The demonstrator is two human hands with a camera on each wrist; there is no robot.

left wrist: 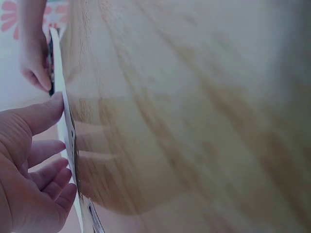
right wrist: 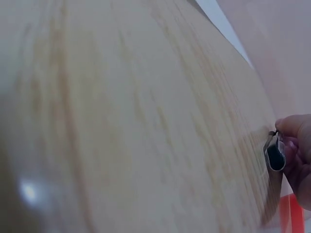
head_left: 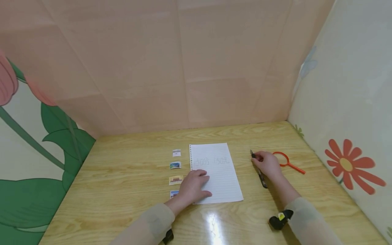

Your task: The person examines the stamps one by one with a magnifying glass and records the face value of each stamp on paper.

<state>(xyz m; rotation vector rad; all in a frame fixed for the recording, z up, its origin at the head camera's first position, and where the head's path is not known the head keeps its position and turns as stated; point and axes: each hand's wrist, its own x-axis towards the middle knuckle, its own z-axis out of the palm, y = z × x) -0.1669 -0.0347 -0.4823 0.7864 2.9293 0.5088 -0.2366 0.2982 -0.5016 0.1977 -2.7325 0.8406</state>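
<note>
A white sheet of lined paper with punched holes down its left edge lies on the table, with handwriting near its top. My left hand rests on the sheet's left side, its fingers and thumb relaxed and spread; the left wrist view shows the fingertips touching the paper. To the right of the sheet, my right hand pinches a dark pen near its tip. The pen points away from me and slants down to the right. In the right wrist view, the pen's near end shows beside the fingers.
A red-framed magnifying glass lies just right of my right hand. Several small stamp-like pictures form a column left of the paper; the nearest is partly hidden by my left hand. Walls border the wooden table at the back and right.
</note>
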